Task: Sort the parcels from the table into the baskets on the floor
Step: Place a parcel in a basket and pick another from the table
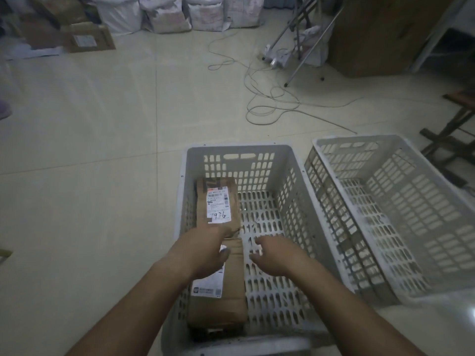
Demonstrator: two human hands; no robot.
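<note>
Nearest, both forearms reach into the left basket (185, 191), a grey slotted crate on the pale tiled floor (90, 150). The left hand (208, 249) rests on the near parcel (226, 299), fingers hidden, so its grip cannot be told. The right hand (272, 255) hovers with loose fingers, holding nothing. A far parcel (218, 201) lies end to end with the near one along the basket's left wall. Just beside, the right basket (401, 147) sits tilted. Beyond lie looped cables (259, 98), a cardboard box (87, 38) and white sacks (164, 14).
</note>
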